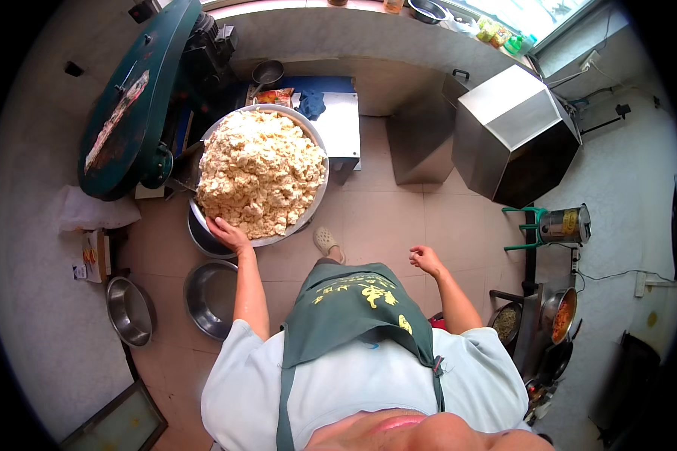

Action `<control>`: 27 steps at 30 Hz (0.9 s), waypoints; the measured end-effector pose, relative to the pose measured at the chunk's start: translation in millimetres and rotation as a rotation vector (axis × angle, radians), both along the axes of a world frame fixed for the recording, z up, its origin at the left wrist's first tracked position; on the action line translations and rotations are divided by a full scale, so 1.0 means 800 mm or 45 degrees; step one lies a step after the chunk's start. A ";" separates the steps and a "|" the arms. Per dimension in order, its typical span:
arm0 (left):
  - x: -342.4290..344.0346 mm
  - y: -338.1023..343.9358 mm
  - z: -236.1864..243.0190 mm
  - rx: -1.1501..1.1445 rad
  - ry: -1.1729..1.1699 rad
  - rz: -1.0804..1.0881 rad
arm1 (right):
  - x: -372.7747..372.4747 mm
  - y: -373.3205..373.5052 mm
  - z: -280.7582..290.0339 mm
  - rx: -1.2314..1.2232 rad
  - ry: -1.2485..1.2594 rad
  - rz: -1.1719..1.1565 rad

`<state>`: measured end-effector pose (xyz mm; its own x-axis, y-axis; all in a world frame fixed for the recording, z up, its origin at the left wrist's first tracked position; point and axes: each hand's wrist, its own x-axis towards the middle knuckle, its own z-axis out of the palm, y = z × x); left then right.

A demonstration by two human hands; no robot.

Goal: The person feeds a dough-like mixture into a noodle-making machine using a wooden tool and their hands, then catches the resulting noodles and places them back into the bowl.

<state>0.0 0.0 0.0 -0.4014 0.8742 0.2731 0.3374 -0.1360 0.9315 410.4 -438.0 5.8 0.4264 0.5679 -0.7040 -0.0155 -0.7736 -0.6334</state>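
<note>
A large metal basin heaped with pale, crumbly dough sits at the left-centre, beside a green belt-driven machine. My left hand grips the basin's near rim, its fingers against the dough's edge. Out to the right, away from the basin, my right hand hangs over the floor with fingers loosely bent and apart, holding nothing visible. Part of another steel bowl shows under the basin's near side.
Empty steel bowls stand at the lower left. A white worktop holds a blue cloth behind the basin. Right are a hexagonal steel drum, a green stool and several pans. Bowls and bottles line the windowsill.
</note>
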 end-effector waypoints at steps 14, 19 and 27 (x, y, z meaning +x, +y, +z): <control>0.060 0.020 0.042 -0.210 -0.047 0.097 | 0.259 0.337 -0.019 -0.031 -0.280 0.489; 0.064 0.026 0.091 -0.158 0.337 0.282 | 0.417 0.550 0.043 0.226 -0.634 0.333; 0.150 0.024 0.150 -0.094 0.270 0.538 | 0.829 0.721 0.174 0.530 -0.976 -0.450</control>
